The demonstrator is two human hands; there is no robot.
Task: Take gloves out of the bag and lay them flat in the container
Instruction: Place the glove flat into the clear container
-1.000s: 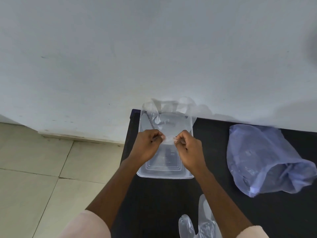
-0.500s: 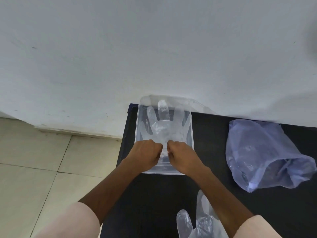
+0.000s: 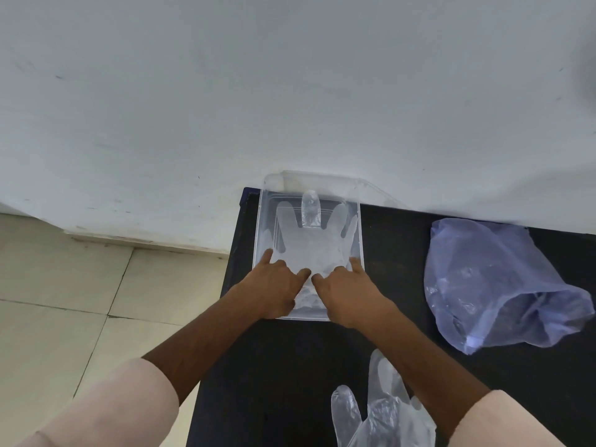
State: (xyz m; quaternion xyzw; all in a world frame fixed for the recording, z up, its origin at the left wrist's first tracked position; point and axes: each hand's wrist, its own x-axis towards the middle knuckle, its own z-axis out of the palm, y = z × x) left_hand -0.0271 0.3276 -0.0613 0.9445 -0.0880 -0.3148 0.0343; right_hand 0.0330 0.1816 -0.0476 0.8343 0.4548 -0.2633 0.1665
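**Glove pressed flat in container, 2nd glove waiting on desk**

Head view (only 1 view): clear plastic glove (image 3: pixel 311 245) lies inside the clear container (image 3: pixel 362 227), fingers pointing toward the wall (image 3: pixel 290 91), cuff end toward the person. Left hand (image 3: pixel 275 287) and right hand (image 3: pixel 345 293) are both spread palm-down on the cuff end w/ fingers splayed, pressing it to the container floor, gripping nothing. Container sits at the far left corner of the black desk (image 3: pixel 290 366), touching the wall. Its lid looks hinged back vs the wall, hard to be sure.

Handling, by my read: glove is thin film, v. light, limp, prob. clingy and slippery; it will crease or lift w/ any draught or static. Best held by pinching the cuff edge at its 2 corners, then smoothing outward from palm to fingertips. No breakage risk, but fingers fold over easily.

Count: 1 glove in the container as far as I can tell (more under it can't be ruled out, all clear). 1 loose glove (image 3: pixel 380 411) on the desk at the near edge, between the forearms' line and the right sleeve (image 3: pixel 516 424), crumpled. 1 bluish bag (image 3: pixel 490 285) well right of the container, mouth toward the person, contents not readable. 1 container, 2 hands.
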